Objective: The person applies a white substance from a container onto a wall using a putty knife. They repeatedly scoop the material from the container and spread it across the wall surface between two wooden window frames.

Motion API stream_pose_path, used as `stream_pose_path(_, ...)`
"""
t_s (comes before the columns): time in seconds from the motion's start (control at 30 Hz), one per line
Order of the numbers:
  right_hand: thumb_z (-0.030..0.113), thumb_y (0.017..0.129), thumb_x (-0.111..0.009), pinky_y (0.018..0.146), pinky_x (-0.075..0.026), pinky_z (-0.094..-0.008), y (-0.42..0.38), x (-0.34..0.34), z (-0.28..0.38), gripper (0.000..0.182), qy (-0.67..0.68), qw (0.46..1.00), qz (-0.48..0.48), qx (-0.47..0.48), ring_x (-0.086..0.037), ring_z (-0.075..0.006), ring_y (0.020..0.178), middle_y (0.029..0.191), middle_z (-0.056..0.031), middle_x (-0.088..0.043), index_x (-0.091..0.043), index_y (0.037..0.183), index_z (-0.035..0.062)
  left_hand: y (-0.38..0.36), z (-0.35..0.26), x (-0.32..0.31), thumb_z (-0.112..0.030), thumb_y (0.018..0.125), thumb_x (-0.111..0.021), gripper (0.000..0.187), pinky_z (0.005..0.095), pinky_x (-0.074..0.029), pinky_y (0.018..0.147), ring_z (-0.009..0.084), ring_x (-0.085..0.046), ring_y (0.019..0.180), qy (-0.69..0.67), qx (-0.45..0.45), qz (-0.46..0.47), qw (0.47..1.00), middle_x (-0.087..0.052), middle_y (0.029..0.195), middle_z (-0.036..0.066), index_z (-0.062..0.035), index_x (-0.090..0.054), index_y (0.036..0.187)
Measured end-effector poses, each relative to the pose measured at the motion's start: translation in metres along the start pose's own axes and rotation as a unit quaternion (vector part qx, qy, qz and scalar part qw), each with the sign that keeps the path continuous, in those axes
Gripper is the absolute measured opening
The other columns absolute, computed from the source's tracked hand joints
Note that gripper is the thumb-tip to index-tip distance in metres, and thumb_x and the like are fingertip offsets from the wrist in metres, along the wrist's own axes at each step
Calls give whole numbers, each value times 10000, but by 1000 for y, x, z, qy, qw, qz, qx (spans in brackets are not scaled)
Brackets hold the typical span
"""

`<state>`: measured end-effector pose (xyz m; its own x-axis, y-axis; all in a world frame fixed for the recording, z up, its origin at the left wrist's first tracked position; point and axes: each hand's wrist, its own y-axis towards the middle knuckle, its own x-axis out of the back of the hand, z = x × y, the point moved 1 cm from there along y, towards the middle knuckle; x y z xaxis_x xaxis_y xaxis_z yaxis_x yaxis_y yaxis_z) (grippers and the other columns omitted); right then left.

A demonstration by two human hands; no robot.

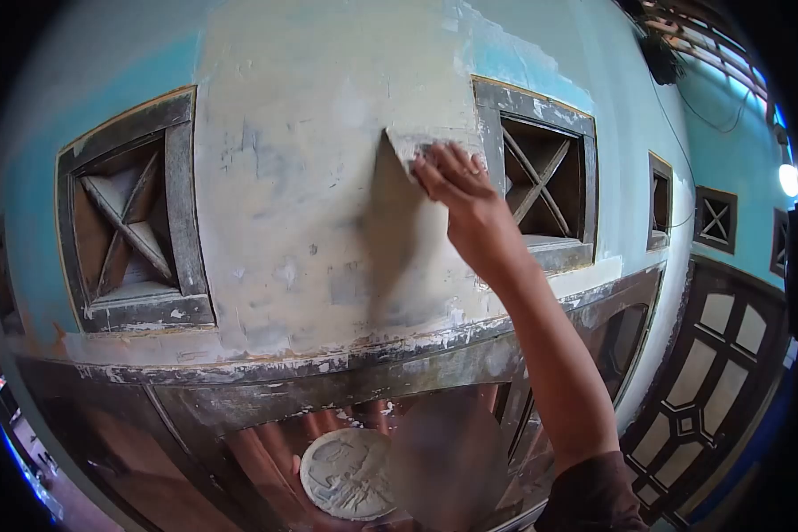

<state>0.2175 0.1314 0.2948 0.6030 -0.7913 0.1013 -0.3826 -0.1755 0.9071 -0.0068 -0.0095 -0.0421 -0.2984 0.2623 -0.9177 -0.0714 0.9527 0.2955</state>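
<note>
Your right hand (466, 193) grips a flat scraper (408, 142) against the patchy wall (301, 168), fingers across its back, likely for even pressure. Your left hand (296, 465), mostly hidden, holds a round plate (306, 484) below, seemingly keeping its paste (353, 470) within reach.

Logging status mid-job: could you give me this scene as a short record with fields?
Right hand: fingers closed on a putty-smeared flat scraper, at the wall
Left hand: mostly hidden; fingertip at the round plate
Plate contents: pale putty
Wall finish: patchy cream coat between two X-barred wooden vents; turquoise paint beyond
Far right: paneled door
</note>
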Motion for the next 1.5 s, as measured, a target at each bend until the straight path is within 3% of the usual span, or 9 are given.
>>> stream_pose_path(0.27, -108, 860, -512, 1193, -269, -574, -104, -5, 52, 635, 39, 992, 112, -29, -318, -423, 1475, 1558, -220, -394, -493, 1465, 81, -7, 4, -3, -711, 946, -426, 880, 697, -391, 1075, 505, -440, 1342, 20, -4, -156, 988, -435, 1503, 272, -24, -406, 1496)
stream_pose_path(0.37, -123, 856, -511, 1191, -272, -576, -70, 19, 42, 616, 51, 998, 48, -9, -335, -418, 1468, 1552, -206, -412, -527, 1436, 85, -5, 3, -5, -706, 949, -425, 868, 699, -386, 1078, 507, -443, 1337, -89, 64, 102, 989, -441, 1500, 266, -31, -414, 1493)
stream_pose_path(0.47, -126, 847, -503, 1163, -319, -580, -4, 19, 20, 577, 22, 999, -36, -9, -397, -425, 1424, 1495, -194, -474, -564, 1383, 77, -7, 5, 7, -693, 955, -431, 834, 686, -385, 1088, 496, -451, 1332, 46, -16, -169, 984, -451, 1495, 256, -49, -433, 1484)
stream_pose_path(0.53, -116, 843, -500, 1164, -324, -570, 6, 6, 4, 567, 7, 1000, -9, -5, -393, -424, 1422, 1482, -195, -483, -561, 1377, 68, 0, 1, 22, -678, 962, -432, 798, 669, -399, 1089, 481, -455, 1332, -114, 45, 38, 992, -456, 1494, 248, -66, -452, 1473)
stream_pose_path(0.63, -105, 842, -495, 1195, -285, -547, -20, -9, 14, 602, -10, 999, 46, -11, -367, -430, 1436, 1494, -189, -476, -530, 1418, 67, -20, 7, 26, -679, 953, -451, 820, 664, -391, 1098, 474, -447, 1344, 105, -65, -47, 991, -447, 1502, 250, -55, -431, 1486)
stream_pose_path(0.9, -165, 820, -499, 1197, -286, -559, -90, 17, 62, 656, 76, 992, 86, -55, -353, -398, 1464, 1534, -176, -454, -567, 1413, 107, -9, 3, -14, -705, 934, -451, 875, 664, -388, 1099, 493, -435, 1352, -99, 84, 140, 982, -439, 1505, 265, -35, -415, 1495)
stream_pose_path(1.03, -167, 821, -492, 1173, -315, -553, 6, 26, 21, 595, 26, 997, -69, -14, -436, -419, 1400, 1457, -176, -529, -589, 1356, 76, -14, -12, 3, -463, 1024, -494, 601, 556, -450, 1098, 397, -508, 1319, 124, 8, 66, 990, -524, 1447, 179, -64, -429, 1468)
stream_pose_path(1.13, -173, 824, -489, 1169, -342, -526, 10, -3, 0, 633, -4, 1000, -15, -27, -403, -399, 1424, 1490, -176, -490, -562, 1394, 93, -27, 8, -30, -598, 996, -428, 693, 575, -463, 1076, 415, -547, 1271, 180, -161, 10, 970, -568, 1393, 184, -68, -469, 1442)
stream_pose_path(1.5, -165, 844, -505, 1185, -303, -560, -84, 35, 62, 624, 73, 994, 65, -55, -369, -368, 1460, 1526, -146, -473, -588, 1400, 105, -6, -2, -5, -697, 947, -427, 832, 662, -420, 1065, 486, -495, 1299, -61, 46, 90, 993, -505, 1457, 243, -44, -469, 1461)
